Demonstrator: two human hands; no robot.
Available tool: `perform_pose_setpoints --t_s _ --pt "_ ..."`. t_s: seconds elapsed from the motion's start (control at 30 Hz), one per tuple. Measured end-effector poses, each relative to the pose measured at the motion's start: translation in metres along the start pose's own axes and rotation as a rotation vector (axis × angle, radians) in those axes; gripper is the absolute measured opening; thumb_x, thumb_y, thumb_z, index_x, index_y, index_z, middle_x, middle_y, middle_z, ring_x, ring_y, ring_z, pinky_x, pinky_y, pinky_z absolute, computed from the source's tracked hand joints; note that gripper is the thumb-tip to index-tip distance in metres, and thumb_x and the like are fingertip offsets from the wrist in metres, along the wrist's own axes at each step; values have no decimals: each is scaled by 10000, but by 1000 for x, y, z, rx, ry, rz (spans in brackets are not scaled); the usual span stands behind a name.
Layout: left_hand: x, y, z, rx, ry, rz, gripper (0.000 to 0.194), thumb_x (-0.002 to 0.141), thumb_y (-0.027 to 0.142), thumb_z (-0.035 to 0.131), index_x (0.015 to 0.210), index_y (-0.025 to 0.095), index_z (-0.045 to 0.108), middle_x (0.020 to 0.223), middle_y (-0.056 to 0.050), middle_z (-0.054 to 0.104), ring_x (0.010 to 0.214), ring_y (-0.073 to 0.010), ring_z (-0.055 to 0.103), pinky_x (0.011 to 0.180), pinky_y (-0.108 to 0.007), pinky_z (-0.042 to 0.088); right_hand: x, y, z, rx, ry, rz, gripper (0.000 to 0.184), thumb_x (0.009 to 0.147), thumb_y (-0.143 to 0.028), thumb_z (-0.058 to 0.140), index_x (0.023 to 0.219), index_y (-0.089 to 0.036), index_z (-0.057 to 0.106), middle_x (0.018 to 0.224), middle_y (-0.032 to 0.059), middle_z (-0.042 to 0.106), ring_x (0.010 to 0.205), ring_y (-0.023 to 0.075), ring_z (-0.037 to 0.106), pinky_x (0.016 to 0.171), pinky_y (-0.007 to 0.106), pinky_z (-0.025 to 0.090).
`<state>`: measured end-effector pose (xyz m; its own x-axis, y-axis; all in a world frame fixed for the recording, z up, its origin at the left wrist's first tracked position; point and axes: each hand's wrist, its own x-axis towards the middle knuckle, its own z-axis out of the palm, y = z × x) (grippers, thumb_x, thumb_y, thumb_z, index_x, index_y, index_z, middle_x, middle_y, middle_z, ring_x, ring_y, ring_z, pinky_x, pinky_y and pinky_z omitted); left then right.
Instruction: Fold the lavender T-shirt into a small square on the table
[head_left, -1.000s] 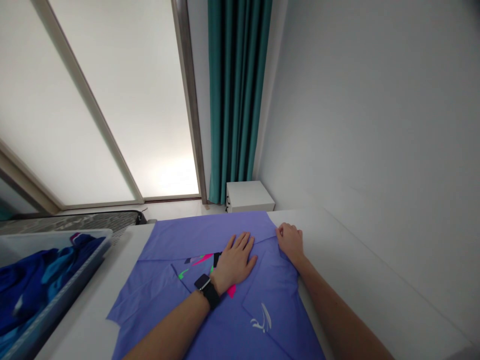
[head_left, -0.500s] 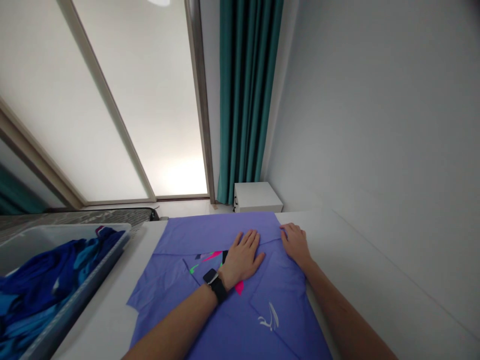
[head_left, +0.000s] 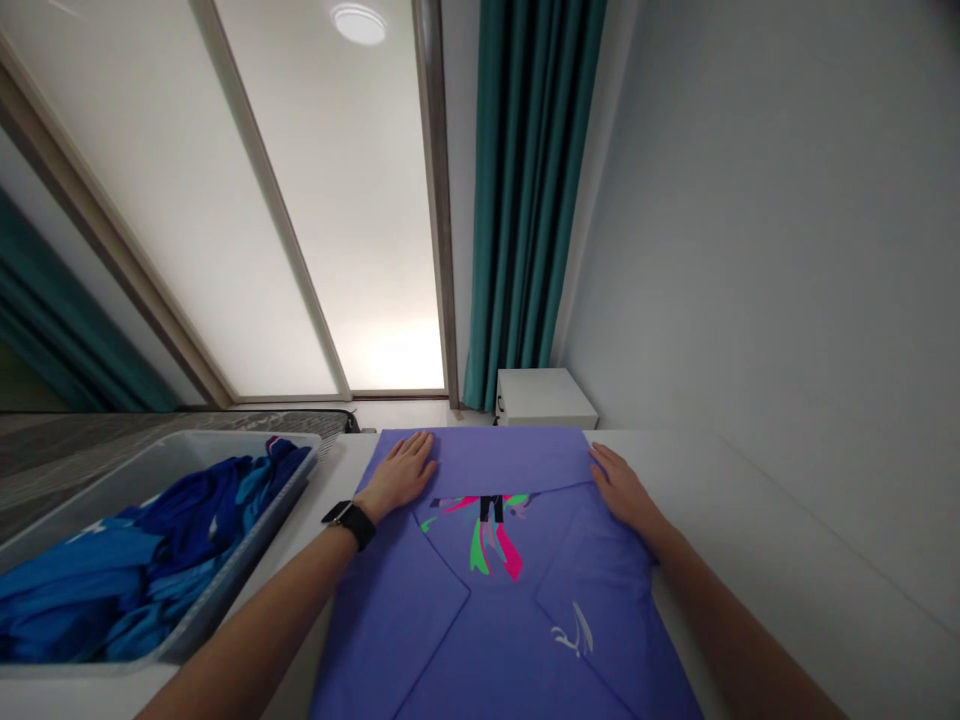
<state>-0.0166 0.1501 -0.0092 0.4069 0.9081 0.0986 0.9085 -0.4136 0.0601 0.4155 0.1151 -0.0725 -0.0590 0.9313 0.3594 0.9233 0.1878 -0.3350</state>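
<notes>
Violet shirt [head_left: 495,640] lay flat on the white counter [head_left: 757,560], its folded flaps crossing it in diagonal edges, with a pink, green and black print [head_left: 491,535] near the middle and a small white logo [head_left: 574,630] on the right side. The left hand [head_left: 399,475] rested palm down on the far left part of the shirt, fingers spread, and neither clenched nor grasped anything. The right hand [head_left: 622,492] lay just as open on the shirt's right edge, pressing flat. A smartwatch [head_left: 350,524] with a black strap circled the left wrist. Just left of the shirt, a gray plastic tub [head_left: 247,540] held crumpled blue garments [head_left: 165,560]. Beyond the counter stood a white cabinet [head_left: 546,398], beneath a teal curtain [head_left: 529,200] beside a frosted glass door [head_left: 330,220].
</notes>
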Motion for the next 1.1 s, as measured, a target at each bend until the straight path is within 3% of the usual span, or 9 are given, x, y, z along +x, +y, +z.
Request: perform_pose_setpoints --t_s 0.1,0.27,0.4,0.77,0.93,1.1 --pt "-4 -11 2 6 -18 -14 582 986 380 321 1502 109 335 1580 -142 318 1473 -230 268 1200 -403 213 8 -15 4 -54 -66 -41 508 949 -325 317 1372 -152 539 1462 146 501 1365 265 437 1146 495 316" --pt "3 -9 3 -14 -8 -20 588 999 416 287 1506 124 339 1581 -127 317 1471 -224 270 1205 -409 201 40 -57 8 -137 -154 -137 531 976 -336 295 1427 -127 480 1536 144 401 1424 246 357 1180 452 255" --pt "7 -15 2 -21 -24 -63 598 997 431 291 1510 128 343 1587 -128 299 1477 -237 254 1199 -428 213 64 -75 13 -212 -285 -87 568 994 -361 267 1480 -101 404 1579 152 311 1464 234 270 1194 446 196" --pt "2 -27 18 33 7 -125 632 983 537 304 1525 215 345 1608 -94 266 1493 -302 183 1195 -473 178 63 -66 22 -265 -369 2 626 999 -510 277 1534 -187 317 1606 129 247 1487 261 187 1192 493 145" --pt "2 -27 18 53 3 -265 682 974 578 281 1523 177 336 1596 -147 283 1482 -344 202 1171 -510 194 62 -64 25 -261 -331 -2 634 994 -534 267 1530 -202 332 1600 116 274 1486 272 192 1190 497 152" --pt "4 -36 17 -30 -16 -398 648 991 517 244 1505 134 338 1598 -161 267 1485 -300 213 1172 -519 183 62 -62 28 -300 -370 6 668 983 -562 240 1545 -206 293 1614 101 241 1492 290 159 1193 505 133"
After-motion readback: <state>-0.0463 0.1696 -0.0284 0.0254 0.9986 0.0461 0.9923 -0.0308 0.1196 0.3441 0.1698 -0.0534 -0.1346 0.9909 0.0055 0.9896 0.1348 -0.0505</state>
